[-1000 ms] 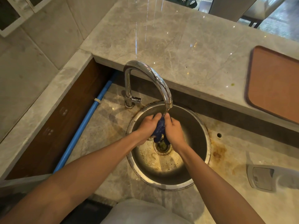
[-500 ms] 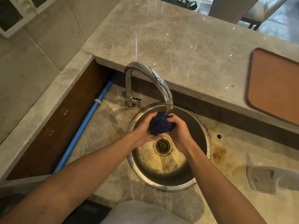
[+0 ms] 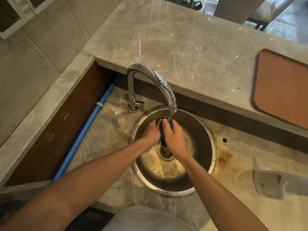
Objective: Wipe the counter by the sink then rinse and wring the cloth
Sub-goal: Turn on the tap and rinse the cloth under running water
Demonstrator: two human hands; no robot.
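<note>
A dark blue cloth (image 3: pixel 163 136) is bunched between both my hands over the round steel sink (image 3: pixel 205 130). My left hand (image 3: pixel 150 135) grips it from the left and my right hand (image 3: pixel 175 137) from the right, pressed close together. Only small parts of the cloth show between the fingers. A thin stream of water runs from the chrome faucet (image 3: pixel 156 80) spout onto the top of the cloth. The drain (image 3: pixel 165 152) lies just below my hands. The grey marble counter (image 3: pixel 103 134) around the sink carries brown stains to the right.
A raised marble ledge (image 3: pixel 191 55) runs behind the sink, with an orange-brown tray (image 3: pixel 281 87) on its right. A white device (image 3: pixel 270 185) lies on the counter at right. A blue pipe (image 3: pixel 83 132) runs along the left wall recess.
The cloth was held open in a ball under the spout half a second ago. Now my hands have closed together around it, squeezing it into a narrow twist.
</note>
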